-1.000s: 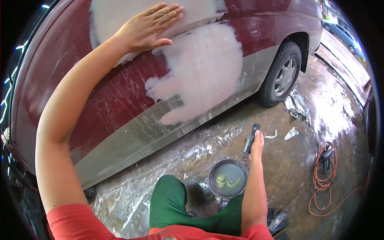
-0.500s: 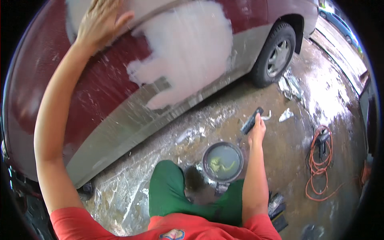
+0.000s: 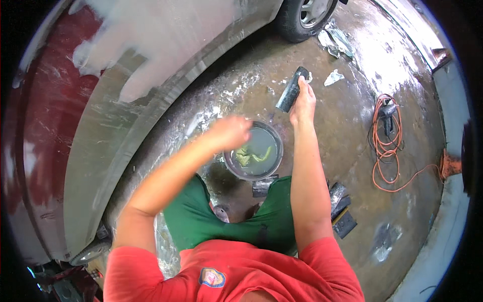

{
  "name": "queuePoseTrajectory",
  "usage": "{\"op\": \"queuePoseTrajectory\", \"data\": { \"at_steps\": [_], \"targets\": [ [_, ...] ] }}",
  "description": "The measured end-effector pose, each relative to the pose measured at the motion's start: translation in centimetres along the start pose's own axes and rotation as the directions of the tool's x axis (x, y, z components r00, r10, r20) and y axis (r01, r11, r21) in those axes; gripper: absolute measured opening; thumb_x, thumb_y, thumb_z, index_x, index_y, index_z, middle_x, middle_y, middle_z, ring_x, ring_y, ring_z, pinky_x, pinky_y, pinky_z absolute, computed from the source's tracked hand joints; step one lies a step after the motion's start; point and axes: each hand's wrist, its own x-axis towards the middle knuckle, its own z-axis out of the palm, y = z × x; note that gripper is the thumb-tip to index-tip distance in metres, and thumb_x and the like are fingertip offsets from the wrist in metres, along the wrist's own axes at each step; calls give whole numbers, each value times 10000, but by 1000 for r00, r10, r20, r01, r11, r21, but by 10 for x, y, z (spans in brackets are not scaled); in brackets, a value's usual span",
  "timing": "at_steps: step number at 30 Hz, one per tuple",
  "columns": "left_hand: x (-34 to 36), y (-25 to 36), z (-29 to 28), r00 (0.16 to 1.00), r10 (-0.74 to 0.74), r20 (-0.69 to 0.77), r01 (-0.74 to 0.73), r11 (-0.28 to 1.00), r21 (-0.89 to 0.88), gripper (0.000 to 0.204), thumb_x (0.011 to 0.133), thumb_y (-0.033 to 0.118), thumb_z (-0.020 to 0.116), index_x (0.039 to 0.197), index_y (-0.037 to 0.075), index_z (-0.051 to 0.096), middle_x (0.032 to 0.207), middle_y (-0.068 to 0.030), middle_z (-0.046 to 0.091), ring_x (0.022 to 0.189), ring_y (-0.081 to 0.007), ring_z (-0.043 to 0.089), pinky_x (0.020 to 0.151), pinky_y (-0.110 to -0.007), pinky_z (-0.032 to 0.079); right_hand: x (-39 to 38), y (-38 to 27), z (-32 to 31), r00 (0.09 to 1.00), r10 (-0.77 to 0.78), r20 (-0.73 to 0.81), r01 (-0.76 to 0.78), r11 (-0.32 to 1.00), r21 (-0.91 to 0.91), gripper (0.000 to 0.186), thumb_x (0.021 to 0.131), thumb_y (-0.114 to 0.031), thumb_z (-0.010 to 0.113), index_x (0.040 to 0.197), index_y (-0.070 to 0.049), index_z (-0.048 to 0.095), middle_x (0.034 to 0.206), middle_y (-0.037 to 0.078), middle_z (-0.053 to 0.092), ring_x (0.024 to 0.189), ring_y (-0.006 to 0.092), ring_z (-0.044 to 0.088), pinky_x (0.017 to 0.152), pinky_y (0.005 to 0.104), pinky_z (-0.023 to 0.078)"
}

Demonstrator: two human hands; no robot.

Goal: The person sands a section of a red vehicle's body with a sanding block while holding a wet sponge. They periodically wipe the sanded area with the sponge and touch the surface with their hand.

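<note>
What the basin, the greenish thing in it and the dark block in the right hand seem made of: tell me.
Basin: probably plastic, dull grey, with a smooth rounded rim.
Greenish thing: likely soft cloth, from its crumpled folds.
Dark block: perhaps rubber; its wet sheen leaves that open.

Looped orange cord and crumpled sheeting on wet floor.

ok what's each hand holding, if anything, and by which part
The right hand holds a dark block along its right long side. The left hand is blurred near the basin; whether it holds anything cannot be told.
</note>
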Motion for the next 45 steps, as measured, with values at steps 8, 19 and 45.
{"op": "queuePoseTrajectory", "data": {
  "at_steps": [8,19,45],
  "targets": [
    [29,-30,241,994,-112,10,112,994,17,699,798,176,709,1459,115,491,1259,-224,626,1117,-424,641,888,-562,559,-15,8,9,987,102,125,-97,994,-40,325,992,-374,672,1166,-106,612,978,32,639,917,210,688,755,412,576],
    [12,-14,187,959,-278,-60,156,688,-709,339,872,259,591,1096,41,720,1155,-206,694,1062,-336,676,972,-413,523,-2,16,-2,991,92,98,-73,980,-186,371,1018,-364,630,1207,-45,598,892,50,648,750,170,660,645,346,563],
    [-81,153,-172,828,-477,-294,308,826,-472,761,732,288,860,1397,30,592,1315,-155,573,1080,-202,624,939,-322,512,-165,-151,103,986,85,-142,-161,309,-937,422,1003,-425,447,1111,-101,696,1198,106,683,1083,297,626,944,442,449]
  ]
}}
